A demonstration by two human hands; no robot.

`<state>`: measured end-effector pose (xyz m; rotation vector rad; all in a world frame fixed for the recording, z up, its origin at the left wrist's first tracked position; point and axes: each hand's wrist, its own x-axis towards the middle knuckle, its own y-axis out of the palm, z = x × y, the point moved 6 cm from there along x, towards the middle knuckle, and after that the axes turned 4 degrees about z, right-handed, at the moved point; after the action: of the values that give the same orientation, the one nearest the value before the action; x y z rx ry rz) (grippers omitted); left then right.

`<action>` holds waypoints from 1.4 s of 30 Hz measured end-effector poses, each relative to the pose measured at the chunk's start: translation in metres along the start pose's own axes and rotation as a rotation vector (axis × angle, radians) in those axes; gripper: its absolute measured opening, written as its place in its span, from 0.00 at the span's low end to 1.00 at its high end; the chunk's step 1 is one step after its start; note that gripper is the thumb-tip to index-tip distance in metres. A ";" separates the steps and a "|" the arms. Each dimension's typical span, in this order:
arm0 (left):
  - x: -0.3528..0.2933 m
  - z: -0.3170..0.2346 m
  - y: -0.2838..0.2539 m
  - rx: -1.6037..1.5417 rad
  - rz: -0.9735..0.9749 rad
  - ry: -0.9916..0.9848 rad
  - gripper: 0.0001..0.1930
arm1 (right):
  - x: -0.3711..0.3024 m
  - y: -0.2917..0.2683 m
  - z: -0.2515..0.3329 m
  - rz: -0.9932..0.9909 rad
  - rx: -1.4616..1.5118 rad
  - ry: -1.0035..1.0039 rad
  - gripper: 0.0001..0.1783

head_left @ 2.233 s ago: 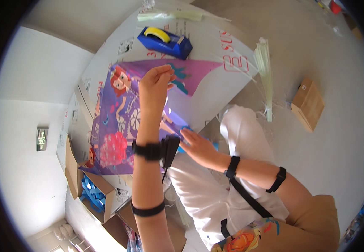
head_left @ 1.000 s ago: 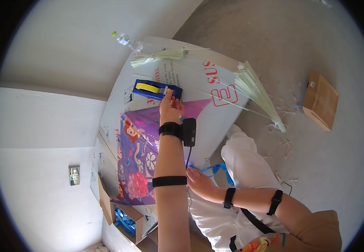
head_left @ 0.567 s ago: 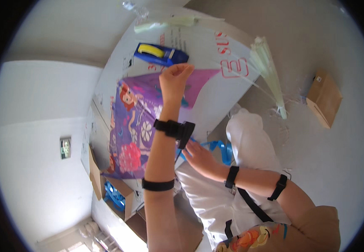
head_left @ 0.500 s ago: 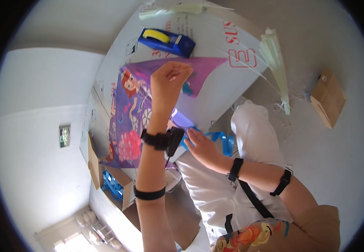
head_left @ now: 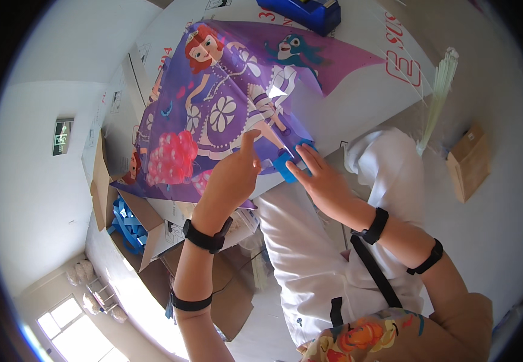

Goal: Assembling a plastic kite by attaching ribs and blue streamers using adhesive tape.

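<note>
Hands apart: left hand [head_left: 232, 175], fingers curled, over the purple printed sheet [head_left: 222, 114], grip impossible to tell; right hand [head_left: 327, 184] flat-fingered on a blue strip [head_left: 284, 169] at the sheet's near edge. That sheet, spread across the bench [head_left: 358, 102], looks light, limp, slick, best taken by its edges; beyond it sits the blue tape dispenser [head_left: 309, 13].

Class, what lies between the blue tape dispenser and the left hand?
In the head view, the purple printed sheet lies between the left hand and blue tape dispenser.
</note>
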<state>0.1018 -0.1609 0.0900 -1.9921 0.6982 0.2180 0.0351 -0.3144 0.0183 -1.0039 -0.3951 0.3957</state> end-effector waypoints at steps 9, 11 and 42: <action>0.031 -0.011 0.016 0.254 0.157 0.338 0.21 | 0.003 -0.005 0.002 0.003 -0.050 0.018 0.29; 0.038 -0.011 0.021 0.312 0.223 0.356 0.21 | 0.003 -0.006 0.003 0.008 -0.024 0.006 0.28; 0.076 -0.036 0.052 0.750 0.369 0.527 0.27 | -0.001 -0.003 -0.001 -0.124 -0.035 -0.011 0.24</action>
<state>0.1302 -0.2392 0.0368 -1.1825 1.2651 -0.3319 0.0345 -0.3169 0.0204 -1.0059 -0.4728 0.2831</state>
